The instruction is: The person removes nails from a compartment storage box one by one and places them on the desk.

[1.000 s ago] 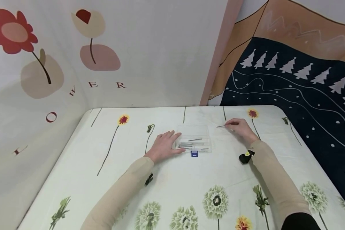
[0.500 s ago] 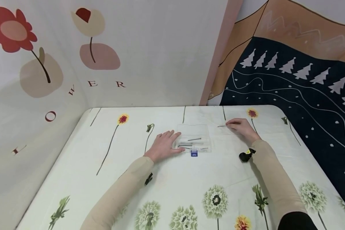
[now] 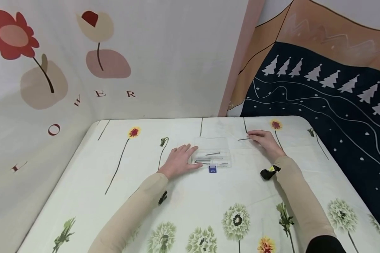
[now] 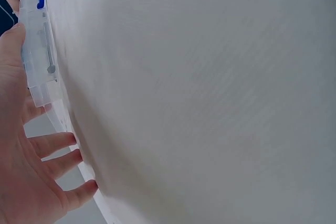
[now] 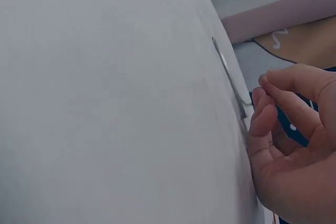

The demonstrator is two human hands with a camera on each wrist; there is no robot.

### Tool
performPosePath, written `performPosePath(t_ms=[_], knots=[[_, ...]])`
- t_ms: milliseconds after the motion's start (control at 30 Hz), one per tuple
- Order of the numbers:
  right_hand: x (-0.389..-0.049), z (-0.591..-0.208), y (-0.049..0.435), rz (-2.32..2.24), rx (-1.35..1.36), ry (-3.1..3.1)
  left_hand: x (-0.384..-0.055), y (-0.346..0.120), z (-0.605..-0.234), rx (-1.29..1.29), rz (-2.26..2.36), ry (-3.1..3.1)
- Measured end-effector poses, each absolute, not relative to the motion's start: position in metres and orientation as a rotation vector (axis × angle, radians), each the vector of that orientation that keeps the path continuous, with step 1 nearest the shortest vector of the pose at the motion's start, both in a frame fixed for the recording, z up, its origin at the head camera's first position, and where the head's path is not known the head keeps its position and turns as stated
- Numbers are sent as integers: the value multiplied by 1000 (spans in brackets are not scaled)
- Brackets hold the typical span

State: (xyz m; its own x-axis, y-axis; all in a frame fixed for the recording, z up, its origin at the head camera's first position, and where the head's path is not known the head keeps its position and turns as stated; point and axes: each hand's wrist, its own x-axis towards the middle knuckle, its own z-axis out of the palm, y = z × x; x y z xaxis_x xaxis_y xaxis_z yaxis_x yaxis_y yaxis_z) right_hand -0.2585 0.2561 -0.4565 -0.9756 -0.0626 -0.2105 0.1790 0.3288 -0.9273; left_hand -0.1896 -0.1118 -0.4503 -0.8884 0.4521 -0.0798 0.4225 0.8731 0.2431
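Observation:
A clear plastic box (image 3: 218, 144) with a blue latch (image 3: 212, 169) lies on the flowered cloth. Several nails (image 3: 213, 153) show in it, and one is visible through its wall in the left wrist view. My left hand (image 3: 178, 161) rests at its left side, fingers spread and mostly straight, thumb and index finger touching the box. To the right of the box, a single nail (image 5: 229, 77) lies on the cloth. My right hand (image 5: 299, 135) is just beside that nail's near end, fingers loosely bent, with a small gap to it in the right wrist view.
The table (image 3: 190, 211) bears a white cloth with printed flowers. Behind it hangs a pale printed curtain (image 3: 177, 70), and a dark curtain with tree shapes (image 3: 316, 91) hangs at the right. A black wrist device (image 3: 268, 173) sits at my right cuff.
The right fingers have shifted slightly against the nail, which now lies a little more exposed. My left hand and the box stay in place; the head view has tilted slightly.

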Motion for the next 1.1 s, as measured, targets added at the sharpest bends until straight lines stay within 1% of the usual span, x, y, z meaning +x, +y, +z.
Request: performPosePath(t_ms=[300, 533, 1100], knots=[[-252, -452, 239, -1841, 132, 2329, -192, -113, -450, 698, 334, 2917], [-245, -451, 222, -1837, 129, 2296, -193, -113, -451, 692, 369, 2911], [-232, -447, 185, -1741, -160, 2399, -193, -113, -451, 698, 339, 2908]])
